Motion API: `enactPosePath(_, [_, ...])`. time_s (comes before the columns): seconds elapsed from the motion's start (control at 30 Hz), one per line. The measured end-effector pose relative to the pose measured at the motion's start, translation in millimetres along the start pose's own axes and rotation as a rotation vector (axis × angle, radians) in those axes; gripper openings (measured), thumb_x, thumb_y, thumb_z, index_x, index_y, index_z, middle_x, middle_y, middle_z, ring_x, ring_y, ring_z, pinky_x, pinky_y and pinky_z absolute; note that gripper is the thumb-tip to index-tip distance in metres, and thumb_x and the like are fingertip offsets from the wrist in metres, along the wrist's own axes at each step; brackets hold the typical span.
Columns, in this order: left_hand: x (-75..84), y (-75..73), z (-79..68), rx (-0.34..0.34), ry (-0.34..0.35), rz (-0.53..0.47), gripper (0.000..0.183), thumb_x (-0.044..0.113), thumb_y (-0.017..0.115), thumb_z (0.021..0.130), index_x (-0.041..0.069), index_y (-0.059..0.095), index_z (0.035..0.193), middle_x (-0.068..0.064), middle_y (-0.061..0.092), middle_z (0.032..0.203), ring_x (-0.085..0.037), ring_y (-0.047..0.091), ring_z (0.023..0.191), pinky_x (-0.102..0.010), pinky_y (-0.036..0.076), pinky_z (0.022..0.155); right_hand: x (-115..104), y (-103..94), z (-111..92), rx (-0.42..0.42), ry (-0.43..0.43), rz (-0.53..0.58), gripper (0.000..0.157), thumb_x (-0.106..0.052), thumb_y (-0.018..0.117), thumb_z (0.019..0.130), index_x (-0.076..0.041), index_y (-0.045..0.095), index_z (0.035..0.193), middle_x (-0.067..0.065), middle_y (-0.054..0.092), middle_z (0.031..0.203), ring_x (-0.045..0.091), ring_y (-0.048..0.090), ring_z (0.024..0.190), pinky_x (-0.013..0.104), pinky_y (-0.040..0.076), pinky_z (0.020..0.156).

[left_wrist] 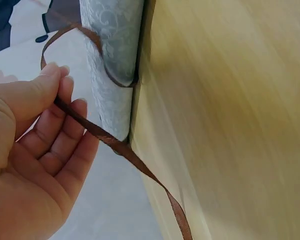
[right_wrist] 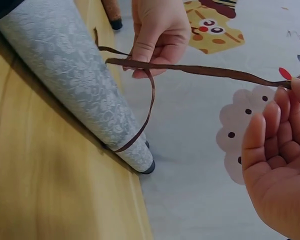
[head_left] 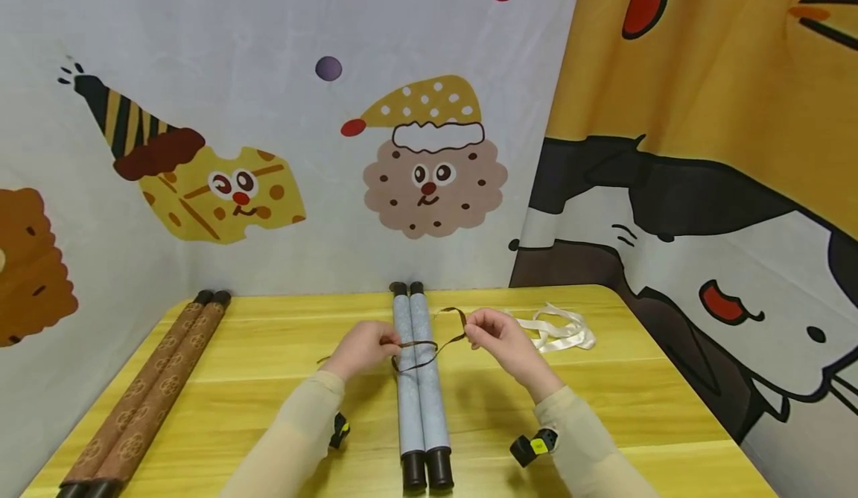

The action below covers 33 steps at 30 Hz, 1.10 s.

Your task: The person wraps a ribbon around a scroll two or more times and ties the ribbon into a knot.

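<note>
A light blue patterned scroll [head_left: 422, 394], rolled from both ends into two side-by-side rolls with dark end knobs, lies lengthwise in the middle of the table. Around it loops a thin brown ribbon [right_wrist: 210, 71]. On the scroll's left side my left hand [head_left: 362, 348] pinches the ribbon between thumb and fingertips; the left wrist view shows a tail hanging from that grip. To the right, my right hand [head_left: 506, 345] pinches another part of the ribbon, held a little above the table. Between the hands the ribbon runs across the scroll.
A brown patterned scroll [head_left: 150, 401], also a double roll, lies along the table's left side. White ribbons [head_left: 559, 330] sit in a loose heap at the back right. A cartoon-printed cloth [head_left: 268, 111] hangs behind the yellow wood-grain table [head_left: 590, 423].
</note>
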<state>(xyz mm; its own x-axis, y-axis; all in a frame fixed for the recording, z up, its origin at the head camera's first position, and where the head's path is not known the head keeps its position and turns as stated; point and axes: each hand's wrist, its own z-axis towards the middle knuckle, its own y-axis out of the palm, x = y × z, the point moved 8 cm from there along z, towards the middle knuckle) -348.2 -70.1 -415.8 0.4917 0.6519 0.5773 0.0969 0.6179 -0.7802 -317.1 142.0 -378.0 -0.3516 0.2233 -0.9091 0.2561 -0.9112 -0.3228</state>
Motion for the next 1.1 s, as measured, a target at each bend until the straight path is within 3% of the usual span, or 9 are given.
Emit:
enactPosePath(0.3, [11.2,4.7,7.8,0.069,0.026,0.008,0.002,0.006,0.076,0.086,0.007,0.075,0.084,0.002,0.069,0.079,-0.011,0.059,0.071,-0.029,0.050,0.065,-10,-19.3,4,0.122,-0.008,0.092,0.024,-0.020,0.060,0.101,0.004,0.059,0.100,0.008,0.059,0.085,0.017,0.058,0.079,0.030,0.053,0.077])
enactPosePath(0.57, [9.6,7.4,14.8,0.125,0.019,0.059,0.006,0.008,0.077,0.086,0.009,0.078,0.080,0.001,0.069,0.077,-0.011,0.058,0.069,-0.028,0.050,0.064,-21,-19.0,9,0.083,-0.085,0.099,0.022,-0.015,0.057,0.102,0.007,0.057,0.099,0.006,0.057,0.085,0.015,0.057,0.079,0.029,0.053,0.076])
enactPosePath(0.83, [11.5,2.5,16.0,0.136,0.031,0.079,0.004,0.008,0.077,0.086,0.005,0.079,0.086,-0.002,0.071,0.083,-0.017,0.065,0.077,-0.033,0.053,0.071,-21,-19.3,10,0.091,-0.080,0.163,0.023,-0.015,0.057,0.102,0.007,0.055,0.097,0.006,0.057,0.083,0.015,0.057,0.077,0.031,0.053,0.079])
enactPosePath(1.1, [17.0,-3.7,13.7,0.139,0.058,0.083,0.005,0.010,0.078,0.085,0.005,0.078,0.083,0.000,0.071,0.081,-0.013,0.063,0.073,-0.028,0.052,0.066,-24,-16.8,18,0.103,-0.051,0.184,0.021,-0.018,0.059,0.102,0.003,0.057,0.097,0.007,0.058,0.084,0.015,0.057,0.077,0.030,0.052,0.078])
